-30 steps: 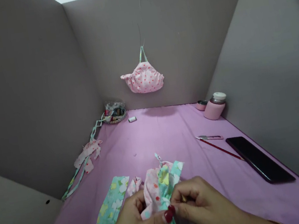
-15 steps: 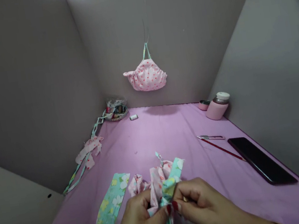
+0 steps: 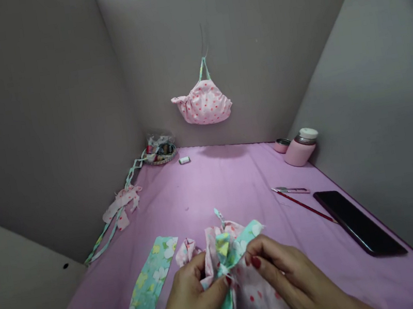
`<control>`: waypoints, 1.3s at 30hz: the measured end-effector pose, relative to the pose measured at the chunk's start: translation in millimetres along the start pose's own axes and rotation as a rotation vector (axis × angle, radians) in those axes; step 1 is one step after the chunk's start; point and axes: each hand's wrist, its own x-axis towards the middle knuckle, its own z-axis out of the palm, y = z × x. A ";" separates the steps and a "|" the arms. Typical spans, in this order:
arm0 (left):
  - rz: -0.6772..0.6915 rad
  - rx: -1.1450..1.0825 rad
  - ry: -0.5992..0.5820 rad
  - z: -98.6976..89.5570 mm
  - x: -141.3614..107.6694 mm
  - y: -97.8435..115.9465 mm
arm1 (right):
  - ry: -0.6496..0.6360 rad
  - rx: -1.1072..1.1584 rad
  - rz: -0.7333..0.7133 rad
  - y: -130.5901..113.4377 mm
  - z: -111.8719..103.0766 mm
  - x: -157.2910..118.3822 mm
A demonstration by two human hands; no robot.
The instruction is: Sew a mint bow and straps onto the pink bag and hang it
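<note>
Gathered pink cloth with red dots (image 3: pixel 257 292) hangs toward the near edge, with a green floral strip (image 3: pixel 248 234) knotted or folded over it. My left hand (image 3: pixel 197 294) is closed on the bunched pink cloth and the strip, its thumb beside the fold. At the right, my right hand (image 3: pixel 288 272) pinches at the edge of the strip's upper part; whether a thread is also between its fingertips is too small to tell. Another green floral strip (image 3: pixel 149 289) lies flat to the left of my left hand.
A dotted pink pouch (image 3: pixel 206 103) hangs at the back wall. On the purple cloth (image 3: pixel 219 184) are a phone (image 3: pixel 358 222), red pencil (image 3: pixel 304 205), snips (image 3: pixel 292 190), pink jar (image 3: pixel 300 149), thread spool (image 3: pixel 184 160), basket (image 3: pixel 161 154) and pink scraps (image 3: pixel 122 204).
My right hand has moved right and slightly up, away from my left thumb. The strip's upper end has swung right, and its yellow fold now stands upright. The view has shifted slightly.
</note>
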 end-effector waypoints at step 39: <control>0.169 0.536 0.134 2.5 -13.9 -2.1 | -0.079 -0.435 -0.204 12.6 15.7 -10.7</control>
